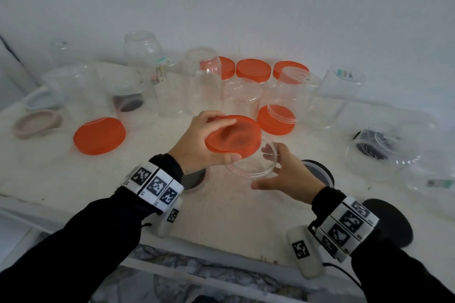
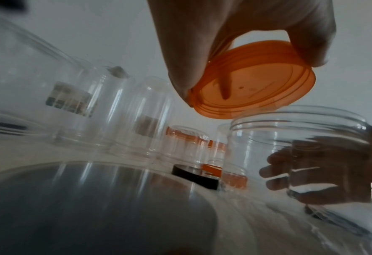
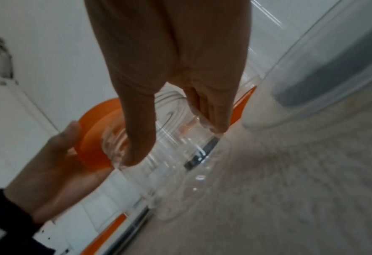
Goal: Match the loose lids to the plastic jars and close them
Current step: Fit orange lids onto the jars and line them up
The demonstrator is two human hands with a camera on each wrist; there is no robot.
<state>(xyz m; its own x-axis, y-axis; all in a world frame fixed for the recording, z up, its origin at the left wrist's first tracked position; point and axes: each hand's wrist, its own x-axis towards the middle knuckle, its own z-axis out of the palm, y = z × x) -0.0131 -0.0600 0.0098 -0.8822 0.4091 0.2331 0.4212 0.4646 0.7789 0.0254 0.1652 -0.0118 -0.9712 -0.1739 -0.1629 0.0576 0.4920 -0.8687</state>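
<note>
My left hand grips an orange lid by its rim, tilted and held just above the left edge of an open clear jar. In the left wrist view the orange lid hangs over the clear jar without sitting on its threaded mouth. My right hand wraps the jar's side, thumb near me and fingers on the far wall; in the right wrist view my right hand's fingers curl round the clear jar. The jar stands upright on the white table.
Two loose orange lids lie at left and behind the jar. Several clear jars stand in a row at the back, three with orange lids. Black lids lie near my right hand. Pale dishes sit far left.
</note>
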